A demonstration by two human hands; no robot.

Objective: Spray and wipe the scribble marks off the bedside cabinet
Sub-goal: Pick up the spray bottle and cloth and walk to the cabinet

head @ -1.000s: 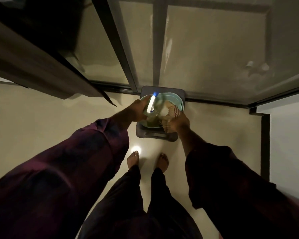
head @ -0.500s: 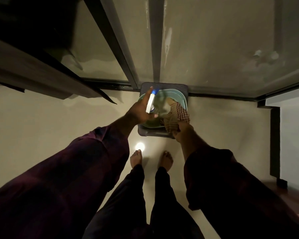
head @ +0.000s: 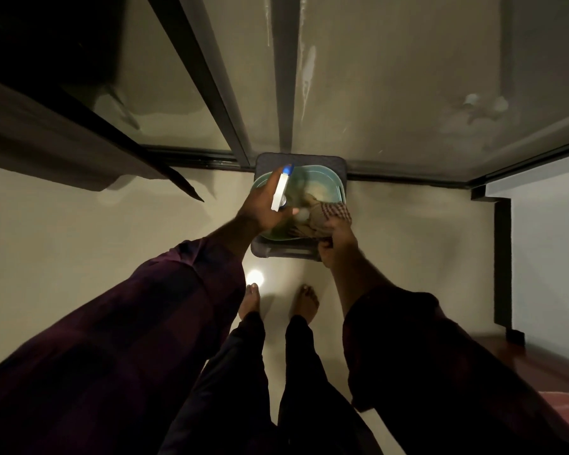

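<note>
A slim white spray bottle with a blue nozzle tip (head: 280, 192) is gripped in the left hand (head: 260, 208), whose fingers are curled round it. It is held tilted over the left side of a pale green rounded plastic basin (head: 337, 188). A crumpled brown checked cloth (head: 329, 213), draped over the basin's near right rim, is clutched by the right hand (head: 337, 238). The basin is carried on a dark grey square stand (head: 309, 159) set on the pale floor (head: 79, 224) against a dark-framed glass door (head: 391, 77).

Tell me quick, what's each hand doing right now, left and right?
Left hand: closed around the spray bottle, holding it.
Right hand: closed on the checked cloth, holding it.
</note>
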